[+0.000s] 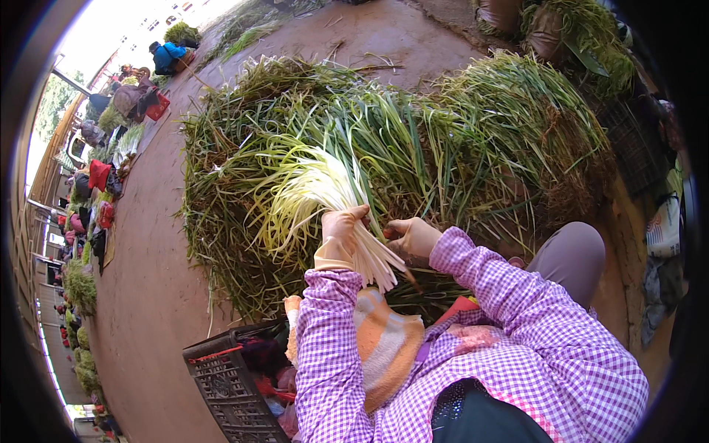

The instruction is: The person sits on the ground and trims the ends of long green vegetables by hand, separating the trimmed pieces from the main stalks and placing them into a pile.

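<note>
My left hand [339, 230], in a pale rubber glove, is closed around a bunch of leafy stalks [321, 183] with white stems and yellow-green blades. The blades fan out up and to the left, and the white stem ends stick out below the fist. Just right of the bunch is my right hand [412, 237], its fingers bent at a green stalk and a brownish stem end; whether it grips them is hard to tell. Behind both hands lies a large heap of long green plants [382, 127], with brown roots [576, 177] at its right. An orange and white striped cloth [388, 349] covers my lap.
A black plastic crate [227, 382] holding plastic bags stands at lower left. Brown floor [144, 266] runs along the left side. Farther off, a person in blue [168, 57] and others sit among more plants. Sacks [545, 36] and a dark crate [634, 144] are at the right.
</note>
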### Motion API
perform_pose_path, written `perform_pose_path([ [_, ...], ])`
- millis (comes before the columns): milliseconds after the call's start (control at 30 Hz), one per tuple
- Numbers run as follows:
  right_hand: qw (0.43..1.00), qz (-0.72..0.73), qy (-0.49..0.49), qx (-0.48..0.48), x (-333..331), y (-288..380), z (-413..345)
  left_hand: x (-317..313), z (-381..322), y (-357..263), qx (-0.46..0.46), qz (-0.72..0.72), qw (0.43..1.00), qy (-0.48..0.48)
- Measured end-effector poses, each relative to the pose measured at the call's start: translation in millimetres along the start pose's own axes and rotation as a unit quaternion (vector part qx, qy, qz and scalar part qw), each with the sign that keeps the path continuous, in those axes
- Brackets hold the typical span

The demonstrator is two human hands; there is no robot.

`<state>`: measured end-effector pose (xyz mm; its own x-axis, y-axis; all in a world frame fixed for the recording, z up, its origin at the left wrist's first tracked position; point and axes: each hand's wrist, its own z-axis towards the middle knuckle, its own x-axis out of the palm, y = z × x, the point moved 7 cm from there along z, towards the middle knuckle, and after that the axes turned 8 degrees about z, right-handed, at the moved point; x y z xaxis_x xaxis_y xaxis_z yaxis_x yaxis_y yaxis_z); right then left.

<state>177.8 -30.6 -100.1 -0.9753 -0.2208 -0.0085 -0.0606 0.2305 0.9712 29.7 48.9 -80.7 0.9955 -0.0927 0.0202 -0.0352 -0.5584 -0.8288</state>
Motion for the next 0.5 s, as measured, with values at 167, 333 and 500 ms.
perform_pose_path([
  [167,0.943,0.32,-0.069,0.06,-16,-10,41,5,-12,-8,0.024,0.051,0.998,-0.027],
  [333,0.919,0.359,-0.127,0.102,-7,-6,55,5,-17,-11,0.058,0.014,0.997,-0.048],
  [500,0.949,-0.268,-0.097,0.134,1,13,40,-5,-7,-9,0.101,0.054,0.989,-0.093],
])
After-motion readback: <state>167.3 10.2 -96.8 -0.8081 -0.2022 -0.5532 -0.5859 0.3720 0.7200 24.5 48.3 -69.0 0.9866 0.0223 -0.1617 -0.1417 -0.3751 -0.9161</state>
